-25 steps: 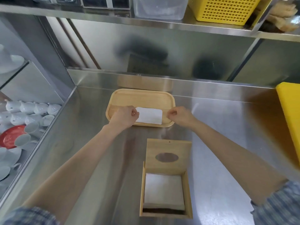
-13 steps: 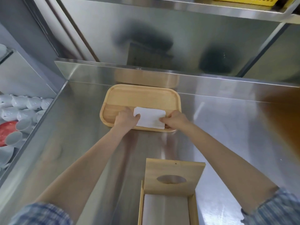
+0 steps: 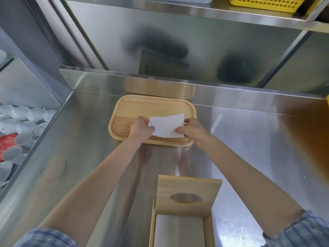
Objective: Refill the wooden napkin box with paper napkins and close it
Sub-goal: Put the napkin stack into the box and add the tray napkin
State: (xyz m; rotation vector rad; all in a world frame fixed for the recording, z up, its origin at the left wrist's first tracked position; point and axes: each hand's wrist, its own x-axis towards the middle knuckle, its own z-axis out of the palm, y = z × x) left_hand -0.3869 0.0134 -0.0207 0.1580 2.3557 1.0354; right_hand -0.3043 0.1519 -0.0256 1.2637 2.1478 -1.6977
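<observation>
Stainless counter (image 3: 74, 157), steel backsplash behind, shelf overhead w/ yellow basket (image 3: 267, 2). Wooden tray (image 3: 153, 106) sits at far edge of counter. Left hand (image 3: 141, 130) and right hand (image 3: 192, 130) both over tray's near half, each pinching one end of a white napkin stack (image 3: 166, 127): fingers curled closed on it, thumbs on top, left at the stack's left edge, right at its lower right corner. Stack lifted at a tilt, slightly bowed. No readable print on napkins, tray or box.

Wooden napkin box (image 3: 179, 227) near bottom of frame, well apart from tray, open; some napkins already inside (image 3: 178, 230). Lid (image 3: 188, 195) w/ oval slot stands tilted at box's far end. White cups (image 3: 25, 114) and a red saucer (image 3: 7, 143) on lower level to the left. Counter between tray and box bare.
</observation>
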